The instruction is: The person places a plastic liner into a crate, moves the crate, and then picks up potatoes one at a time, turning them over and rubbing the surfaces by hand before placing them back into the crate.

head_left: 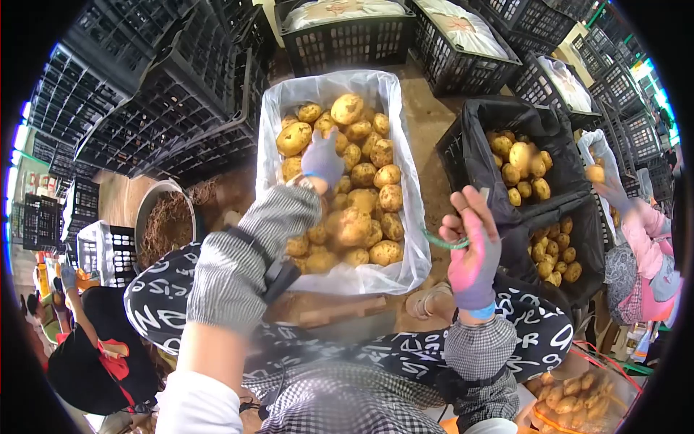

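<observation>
The left hand (pixel 323 159), in a grey glove with bare fingertips, reaches down over the potatoes (pixel 387 197), its fingers spread on or just above them; whether it grips one cannot be told. The potatoes fill a crate lined with clear plastic (pixel 413 249), directly in front of the person; they are yellow, patched with soil, and one near the middle is blurred. The right hand (pixel 473 249) is held up just beyond the crate's right side, palm showing and fingers loosely curled, fairly wide; a green band (pixel 447 241) crosses at the fingers. Farther right stand two black-lined crates (pixel 483 130) of smaller heaps; beyond them a co-worker's gloved hand (pixel 616 194) is at a single potato (pixel 595 173). To the left, a round tub (pixel 143 210) holds brown debris (pixel 166 230); tall stacks of black crates (pixel 170 108) rise behind it.
</observation>
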Available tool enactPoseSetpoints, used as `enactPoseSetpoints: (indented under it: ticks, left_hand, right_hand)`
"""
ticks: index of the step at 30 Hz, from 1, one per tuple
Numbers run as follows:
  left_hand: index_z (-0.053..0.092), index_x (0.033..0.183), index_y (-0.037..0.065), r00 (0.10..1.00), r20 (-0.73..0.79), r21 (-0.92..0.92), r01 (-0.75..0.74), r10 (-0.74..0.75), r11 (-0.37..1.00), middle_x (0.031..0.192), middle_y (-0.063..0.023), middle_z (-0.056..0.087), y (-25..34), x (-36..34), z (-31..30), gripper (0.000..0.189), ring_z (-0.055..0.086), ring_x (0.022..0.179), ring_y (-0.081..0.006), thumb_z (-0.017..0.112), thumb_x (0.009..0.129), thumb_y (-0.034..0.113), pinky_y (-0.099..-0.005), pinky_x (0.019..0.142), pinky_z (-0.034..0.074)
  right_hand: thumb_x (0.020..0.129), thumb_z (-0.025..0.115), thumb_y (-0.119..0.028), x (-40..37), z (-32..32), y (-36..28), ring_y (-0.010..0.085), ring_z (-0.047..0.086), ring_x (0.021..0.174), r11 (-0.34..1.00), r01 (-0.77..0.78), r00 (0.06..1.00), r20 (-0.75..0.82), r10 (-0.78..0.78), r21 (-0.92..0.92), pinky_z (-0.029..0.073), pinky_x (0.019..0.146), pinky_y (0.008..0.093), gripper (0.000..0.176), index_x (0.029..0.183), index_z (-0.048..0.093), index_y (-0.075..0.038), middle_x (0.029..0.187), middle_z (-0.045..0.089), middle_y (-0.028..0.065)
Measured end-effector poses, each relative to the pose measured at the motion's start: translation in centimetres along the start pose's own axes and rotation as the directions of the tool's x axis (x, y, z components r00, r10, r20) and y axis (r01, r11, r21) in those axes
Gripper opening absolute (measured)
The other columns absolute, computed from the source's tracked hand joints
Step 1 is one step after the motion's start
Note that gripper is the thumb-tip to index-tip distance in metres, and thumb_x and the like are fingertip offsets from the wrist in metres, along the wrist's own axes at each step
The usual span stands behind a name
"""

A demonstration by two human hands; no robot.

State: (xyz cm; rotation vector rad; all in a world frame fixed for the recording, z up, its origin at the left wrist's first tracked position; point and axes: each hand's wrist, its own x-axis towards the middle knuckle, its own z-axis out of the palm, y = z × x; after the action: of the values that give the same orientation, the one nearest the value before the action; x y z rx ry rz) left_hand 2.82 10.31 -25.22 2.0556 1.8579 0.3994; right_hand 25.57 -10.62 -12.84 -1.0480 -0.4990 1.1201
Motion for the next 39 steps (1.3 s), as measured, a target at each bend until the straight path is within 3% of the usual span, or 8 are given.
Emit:
enactPoseSetpoints:
  ticks: [7,13,15,17,22,27,30,39]
  left_hand:
    - [0.048,0.135,0.012,0.994,0.066,-0.154,0.093,-0.084,0.984,0.133,-0.0228,0.047,-0.8,3.5,1.8,0.074,0.056,0.116,-0.0396,0.082,0.07,0.022,-0.0413,0.1,0.048]
    - [0.048,0.133,0.008,0.896,-0.085,-0.495,-0.418,0.436,0.762,0.133,-0.0177,0.049,4.9,-8.0,-4.3,0.077,0.054,0.118,-0.0359,0.085,0.064,0.012,-0.0388,0.1,0.046]
    - [0.047,0.134,0.007,0.792,-0.161,-0.363,-0.602,0.588,0.711,0.133,-0.0168,0.05,6.1,-11.9,-6.1,0.079,0.054,0.118,-0.0338,0.085,0.064,0.01,-0.0381,0.1,0.047]
    - [0.047,0.136,0.008,0.862,-0.052,-0.478,-0.465,0.505,0.745,0.13,-0.0173,0.052,7.0,-15.9,-7.5,0.081,0.055,0.118,-0.0322,0.085,0.064,0.009,-0.0377,0.099,0.047]
    - [0.048,0.138,0.009,0.888,0.192,-0.666,-0.194,0.417,0.72,0.13,-0.018,0.053,6.7,-19.7,-9.5,0.08,0.055,0.118,-0.0319,0.083,0.066,0.007,-0.0366,0.101,0.046]
    - [0.049,0.135,0.002,0.946,-0.038,-0.793,-0.225,0.323,0.566,0.129,-0.016,0.054,3.5,-21.1,-6.2,0.077,0.053,0.123,-0.0267,0.082,0.066,-0.001,-0.0343,0.106,0.042]
    - [0.043,0.14,0.0,0.937,-0.095,-0.755,-0.288,0.336,0.589,0.136,-0.0161,0.05,2.9,-20.8,-6.3,0.083,0.049,0.128,-0.0263,0.081,0.067,-0.002,-0.0343,0.108,0.04]
    - [0.025,0.152,-0.001,0.898,0.063,-0.991,0.004,0.436,0.134,0.149,-0.0131,0.039,3.3,-19.9,-8.5,0.094,0.04,0.136,-0.019,0.078,0.074,-0.006,-0.0332,0.113,0.036]
  right_hand:
    - [0.101,0.053,-0.019,0.4,-0.7,1.8,0.0149,0.067,0.088,0.982,-0.116,0.993,0.005,0.118,-0.146,0.056,0.074,0.0254,0.038,0.135,0.054,-0.001,0.119,0.066,0.0117]
    - [0.091,0.071,-0.031,-0.4,0.8,4.4,0.0171,0.062,0.107,0.944,-0.183,0.966,0.126,0.224,-0.273,0.052,0.082,0.0284,0.066,0.142,0.044,0.001,0.129,0.058,0.0166]
    - [0.089,0.073,-0.031,-1.8,3.1,3.4,0.0194,0.06,0.112,0.814,0.142,0.972,0.235,-0.007,-0.563,0.051,0.088,0.0304,0.071,0.142,0.042,0.003,0.128,0.057,0.0184]
    - [0.087,0.074,-0.033,-2.1,2.5,5.2,0.0242,0.06,0.113,0.562,0.409,0.907,0.387,-0.165,-0.719,0.047,0.096,0.033,0.07,0.138,0.045,0.006,0.125,0.06,0.0206]
    - [0.095,0.065,-0.034,-3.6,2.0,5.6,0.0172,0.063,0.1,0.691,0.333,0.917,0.392,-0.077,-0.642,0.05,0.088,0.0319,0.046,0.117,0.063,0.006,0.11,0.067,0.0152]
    - [0.1,0.056,-0.039,-2.8,1.1,6.8,0.0134,0.064,0.09,0.737,0.4,0.839,0.542,-0.055,-0.545,0.051,0.08,0.026,0.049,0.127,0.059,0.002,0.111,0.065,0.0091]
    - [0.092,0.069,-0.032,-3.3,1.2,5.9,0.0148,0.059,0.108,0.876,-0.062,0.801,0.5,0.33,-0.479,0.049,0.089,0.0266,0.057,0.137,0.052,-0.001,0.125,0.059,0.0089]
    - [0.081,0.078,-0.017,-3.3,2.6,5.0,0.0222,0.048,0.132,0.703,0.569,0.706,0.692,-0.152,-0.426,0.04,0.109,0.0328,0.07,0.142,0.046,-0.001,0.144,0.049,0.0116]
